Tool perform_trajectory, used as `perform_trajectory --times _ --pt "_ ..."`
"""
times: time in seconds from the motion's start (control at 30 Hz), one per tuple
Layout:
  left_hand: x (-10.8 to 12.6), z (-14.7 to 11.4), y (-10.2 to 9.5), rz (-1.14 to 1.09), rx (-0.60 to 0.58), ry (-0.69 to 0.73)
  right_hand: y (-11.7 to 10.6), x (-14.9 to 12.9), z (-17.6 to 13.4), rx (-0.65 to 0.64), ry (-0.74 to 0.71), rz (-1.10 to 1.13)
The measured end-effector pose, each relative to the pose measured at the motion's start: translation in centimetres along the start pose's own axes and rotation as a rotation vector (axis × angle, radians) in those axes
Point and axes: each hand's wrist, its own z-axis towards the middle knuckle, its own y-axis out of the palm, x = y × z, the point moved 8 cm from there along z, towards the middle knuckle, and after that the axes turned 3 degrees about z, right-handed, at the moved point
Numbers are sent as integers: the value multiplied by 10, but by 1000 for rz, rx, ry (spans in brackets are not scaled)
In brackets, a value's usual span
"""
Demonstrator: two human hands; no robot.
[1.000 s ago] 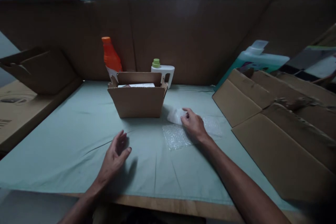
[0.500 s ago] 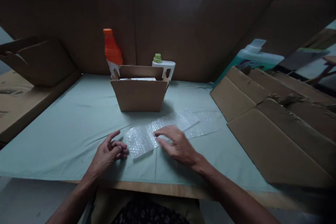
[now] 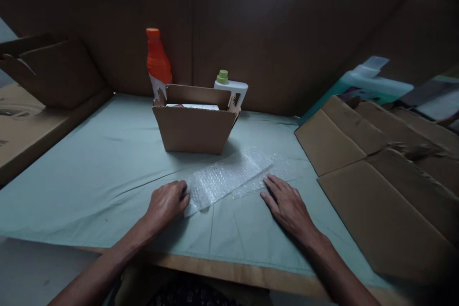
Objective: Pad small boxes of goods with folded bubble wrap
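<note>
A strip of clear bubble wrap (image 3: 224, 174) lies slanted across the light green cloth, and a second layer or piece of it overlaps at the right. My left hand (image 3: 168, 203) is closed at the strip's left end, thumb and curled fingers pinching its edge. At the lower right, my right hand (image 3: 289, 205) lies palm down with fingers stretched out. Its fingertips touch or nearly touch the right part of the wrap, and it grips nothing. Just behind the wrap stands an open cardboard box (image 3: 195, 129) with a white item (image 3: 193, 106) inside.
Behind the box are an orange-capped bottle (image 3: 158, 62) and a white jug with a green cap (image 3: 232, 87). Cardboard boxes (image 3: 344, 148) and a teal liquid bottle (image 3: 366, 83) line the right. Another carton (image 3: 68, 76) is at left; a tall cardboard wall (image 3: 265, 33) closes the back.
My left hand has moved right and closed on the bubble wrap's left end. My right hand has slid right along the wrap and flattened. The camera view has shifted slightly.
</note>
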Motion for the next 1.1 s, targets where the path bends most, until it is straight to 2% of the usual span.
perform_trajectory --times 0.1,0.17,0.3,0.4,0.53,0.6,0.73,0.83,0.9,0.97,1.03,1.1 --pt "-6 -2 -15 -96 13 58 4 7 27 23 -26 -4" --pt "-23 -7 -28 -233 -9 36 5 13 51 14 -19 -8" --pt "-71 -21 -49 -450 -36 -203 -6 10 94 26 -2 -13" --pt "-92 -30 -58 -504 57 -331 -16 -25 107 44 -93 38" --pt "-96 -34 -59 -528 158 -361 0 -98 96 -120 -335 103" --pt "-96 -33 -59 -541 177 -326 8 -119 82 -182 -369 54" --pt "-110 -33 -65 -405 196 -258 -1 -125 48 -216 -378 2" --pt "-121 -32 -78 -248 319 -248 -20 -114 39 -210 -338 143" --pt "-115 -26 -91 -197 448 -194 -30 -103 51 -172 -252 272" --pt "-96 -11 -101 -200 536 -91 -34 -92 77 -99 -129 390" --pt "-73 13 -107 -272 572 4 -31 -86 109 -13 -6 474" --pt "-53 43 -107 -379 554 60 -22 -85 141 28 78 534"
